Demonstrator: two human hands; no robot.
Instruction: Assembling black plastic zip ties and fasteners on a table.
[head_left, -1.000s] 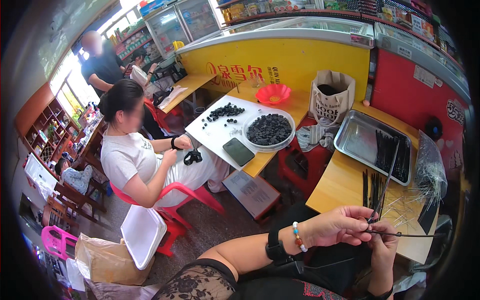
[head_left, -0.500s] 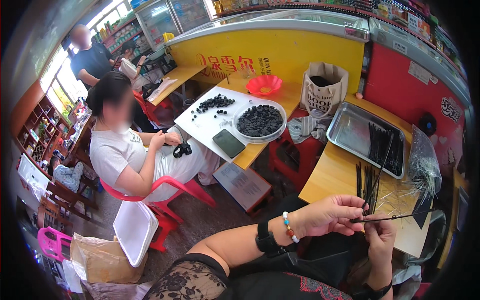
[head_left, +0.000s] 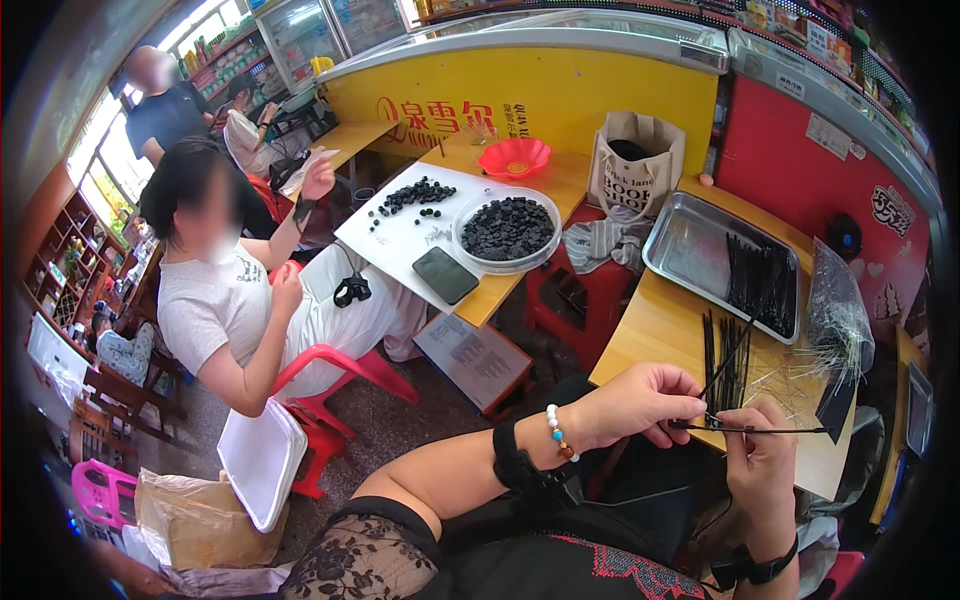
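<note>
In the head view, the black strip (head_left: 795, 431) between my hands lies nearly level now; half a second ago its right end tipped upward. Its long axis runs left to right, free tip pointing right, seen against the wooden table (head_left: 645, 345). My right hand (head_left: 762, 465) pinches it—my left hand (head_left: 650, 402) pinches a second strip (head_left: 729, 364), slanting up rightward. A co-worker's hand (head_left: 319, 177) has risen.

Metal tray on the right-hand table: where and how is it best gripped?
Probably lift the metal tray by the raised rim at its left end, coming from the near left. That end holds nothing, while black strips lie in the right part and a clear plastic bag crowds that side.
</note>
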